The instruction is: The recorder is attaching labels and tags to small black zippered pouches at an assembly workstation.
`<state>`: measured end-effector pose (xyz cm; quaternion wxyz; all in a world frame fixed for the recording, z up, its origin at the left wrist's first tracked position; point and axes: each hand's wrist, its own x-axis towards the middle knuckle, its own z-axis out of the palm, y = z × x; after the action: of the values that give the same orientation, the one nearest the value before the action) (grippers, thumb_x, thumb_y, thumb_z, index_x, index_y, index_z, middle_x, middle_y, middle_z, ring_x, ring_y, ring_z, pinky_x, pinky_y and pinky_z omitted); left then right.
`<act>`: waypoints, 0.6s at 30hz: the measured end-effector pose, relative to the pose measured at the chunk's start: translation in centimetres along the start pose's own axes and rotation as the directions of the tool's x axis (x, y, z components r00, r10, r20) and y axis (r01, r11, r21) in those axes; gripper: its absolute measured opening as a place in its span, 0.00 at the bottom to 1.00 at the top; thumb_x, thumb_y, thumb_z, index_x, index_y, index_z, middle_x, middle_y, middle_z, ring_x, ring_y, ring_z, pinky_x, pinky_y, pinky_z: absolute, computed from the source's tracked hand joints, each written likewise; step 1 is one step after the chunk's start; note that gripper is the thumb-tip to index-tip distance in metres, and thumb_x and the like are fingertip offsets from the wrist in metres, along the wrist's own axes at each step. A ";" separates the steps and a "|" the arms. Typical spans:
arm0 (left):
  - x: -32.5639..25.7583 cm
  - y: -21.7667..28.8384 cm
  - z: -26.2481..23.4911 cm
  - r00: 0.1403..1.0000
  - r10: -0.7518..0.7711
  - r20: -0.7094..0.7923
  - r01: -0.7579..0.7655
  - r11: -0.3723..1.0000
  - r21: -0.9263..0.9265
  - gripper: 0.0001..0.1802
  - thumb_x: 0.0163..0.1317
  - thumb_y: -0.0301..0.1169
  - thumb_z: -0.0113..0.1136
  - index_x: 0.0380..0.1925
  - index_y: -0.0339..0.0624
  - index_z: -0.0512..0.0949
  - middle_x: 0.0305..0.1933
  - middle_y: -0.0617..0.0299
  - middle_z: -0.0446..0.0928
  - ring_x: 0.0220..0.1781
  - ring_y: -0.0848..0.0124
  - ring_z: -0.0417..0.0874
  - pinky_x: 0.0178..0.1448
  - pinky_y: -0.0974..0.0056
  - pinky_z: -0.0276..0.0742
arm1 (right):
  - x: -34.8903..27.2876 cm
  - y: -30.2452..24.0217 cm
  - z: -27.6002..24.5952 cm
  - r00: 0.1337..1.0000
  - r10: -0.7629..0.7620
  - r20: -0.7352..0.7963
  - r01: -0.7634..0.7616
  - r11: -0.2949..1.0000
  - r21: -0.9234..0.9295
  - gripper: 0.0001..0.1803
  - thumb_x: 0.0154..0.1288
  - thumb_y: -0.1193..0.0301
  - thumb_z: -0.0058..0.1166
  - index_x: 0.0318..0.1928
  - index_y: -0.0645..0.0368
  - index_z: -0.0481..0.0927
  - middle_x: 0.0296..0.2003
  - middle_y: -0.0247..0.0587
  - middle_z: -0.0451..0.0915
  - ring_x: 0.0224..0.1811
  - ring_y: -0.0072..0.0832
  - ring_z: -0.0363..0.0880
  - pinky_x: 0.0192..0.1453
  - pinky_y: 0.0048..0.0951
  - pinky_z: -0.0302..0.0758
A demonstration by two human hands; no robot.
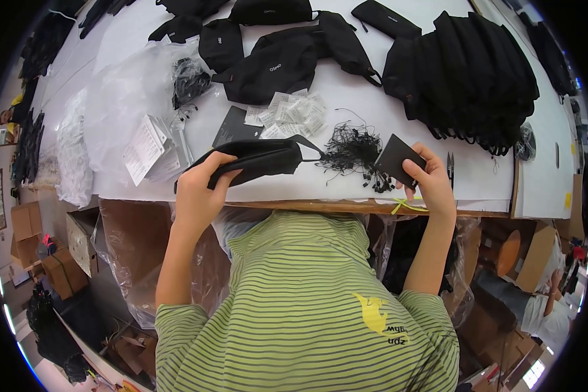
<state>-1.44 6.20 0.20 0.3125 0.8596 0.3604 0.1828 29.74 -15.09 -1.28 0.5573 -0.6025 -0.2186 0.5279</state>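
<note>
My left hand (202,186) grips a black fabric pouch (268,160) near the table's front edge, thumb and fingers closed on its top edge. The pouch lies lengthwise, with a small loop at its right end. My right hand (432,179) pinches a dark card tag (395,157), tilted, above the table to the right. Between the hands lies a tangled heap of thin black tag strings (353,150). Behind the pouch are a flat black card (231,127) and a loose pile of small clear-and-white labels (294,112).
Finished-looking black pouches (268,68) lie across the back. A thick row of black pouches (467,72) is stacked at right. White folded leaflets (151,149) and clear plastic bags (127,91) sit at left. Small black snips (451,168) lie beside my right hand.
</note>
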 end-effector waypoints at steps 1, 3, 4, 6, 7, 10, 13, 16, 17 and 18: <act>-0.3 0.0 0.1 1.000 0.003 0.020 -0.003 0.999 -0.032 0.08 0.53 0.25 0.62 0.35 0.38 0.78 0.29 0.53 0.80 0.30 0.57 0.82 0.35 0.64 0.74 | 0.0 0.1 -0.1 1.000 0.004 -0.002 -0.004 1.000 -0.002 0.10 0.58 0.74 0.60 0.38 0.64 0.74 0.24 0.39 0.79 0.21 0.20 0.76 0.25 0.17 0.70; -0.6 0.2 0.4 0.998 0.016 0.054 -0.011 0.996 -0.093 0.09 0.54 0.26 0.63 0.35 0.38 0.77 0.25 0.52 0.79 0.26 0.57 0.81 0.32 0.65 0.73 | 0.0 0.2 -0.2 0.979 -0.198 0.052 0.189 0.972 0.136 0.11 0.59 0.74 0.59 0.41 0.62 0.74 0.26 0.40 0.81 0.26 0.20 0.79 0.25 0.17 0.69; -0.9 0.5 0.5 0.998 0.016 0.058 -0.010 0.995 -0.096 0.09 0.54 0.26 0.63 0.35 0.38 0.77 0.25 0.52 0.79 0.26 0.57 0.81 0.32 0.65 0.73 | 0.3 0.5 0.4 0.980 -0.195 0.049 0.187 0.973 0.136 0.11 0.59 0.74 0.59 0.41 0.62 0.74 0.26 0.40 0.81 0.26 0.20 0.79 0.25 0.17 0.69; -1.6 1.2 0.7 0.972 -0.048 0.229 0.092 0.978 -0.187 0.09 0.53 0.27 0.64 0.34 0.37 0.76 0.23 0.51 0.78 0.23 0.59 0.80 0.30 0.66 0.72 | 1.4 0.8 2.8 0.868 -0.097 -0.488 0.318 0.861 0.396 0.09 0.61 0.73 0.58 0.41 0.60 0.75 0.27 0.40 0.81 0.29 0.18 0.77 0.26 0.16 0.68; -2.1 1.4 1.1 0.959 -0.047 0.280 0.109 0.971 -0.213 0.10 0.54 0.28 0.64 0.34 0.37 0.76 0.23 0.51 0.77 0.22 0.61 0.79 0.30 0.66 0.72 | 2.6 2.2 2.5 0.922 -0.094 -0.377 0.330 0.701 0.632 0.09 0.63 0.68 0.57 0.37 0.61 0.78 0.27 0.36 0.80 0.32 0.21 0.77 0.33 0.20 0.70; -3.2 1.7 2.0 0.905 -0.079 0.419 0.180 0.961 -0.208 0.11 0.55 0.32 0.63 0.33 0.37 0.76 0.23 0.51 0.77 0.22 0.59 0.78 0.30 0.65 0.72 | 5.7 4.6 6.8 0.973 0.148 -0.180 0.109 0.394 0.912 0.13 0.66 0.60 0.52 0.33 0.57 0.78 0.24 0.31 0.70 0.28 0.23 0.63 0.34 0.25 0.63; -4.2 2.1 2.7 0.871 -0.081 0.484 0.217 0.948 -0.232 0.12 0.56 0.34 0.62 0.33 0.37 0.76 0.25 0.50 0.77 0.24 0.56 0.79 0.31 0.63 0.72 | 5.8 6.1 9.3 0.987 0.158 0.026 -0.087 0.387 0.918 0.15 0.67 0.56 0.49 0.32 0.55 0.75 0.17 0.27 0.62 0.20 0.19 0.58 0.25 0.22 0.57; -5.4 2.1 3.1 0.843 -0.083 0.532 0.271 0.919 -0.287 0.12 0.56 0.34 0.62 0.34 0.36 0.76 0.27 0.50 0.78 0.26 0.54 0.79 0.33 0.63 0.72 | 6.1 6.1 10.5 0.984 0.179 -0.015 -0.081 0.520 0.850 0.18 0.67 0.55 0.50 0.26 0.54 0.71 0.12 0.25 0.59 0.13 0.16 0.54 0.19 0.20 0.52; -5.6 2.3 3.1 0.849 -0.079 0.522 0.263 0.921 -0.287 0.13 0.56 0.34 0.62 0.34 0.36 0.76 0.27 0.50 0.78 0.27 0.54 0.78 0.33 0.63 0.72 | 6.1 6.0 10.8 0.972 0.210 -0.104 -0.046 0.606 0.794 0.19 0.67 0.54 0.50 0.24 0.53 0.70 0.10 0.24 0.56 0.11 0.15 0.51 0.17 0.20 0.49; -5.6 2.4 3.0 0.856 -0.075 0.511 0.253 0.923 -0.289 0.13 0.56 0.34 0.63 0.34 0.36 0.76 0.27 0.50 0.78 0.27 0.54 0.78 0.33 0.63 0.72 | 6.4 6.4 10.8 0.972 0.211 -0.107 -0.044 0.604 0.796 0.19 0.67 0.54 0.50 0.24 0.53 0.70 0.10 0.24 0.56 0.11 0.15 0.51 0.17 0.20 0.49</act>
<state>-2.39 -0.48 -0.93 0.5543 0.7746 0.3046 -0.0088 20.33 -6.71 -7.62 0.7438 -0.3576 0.1333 0.5487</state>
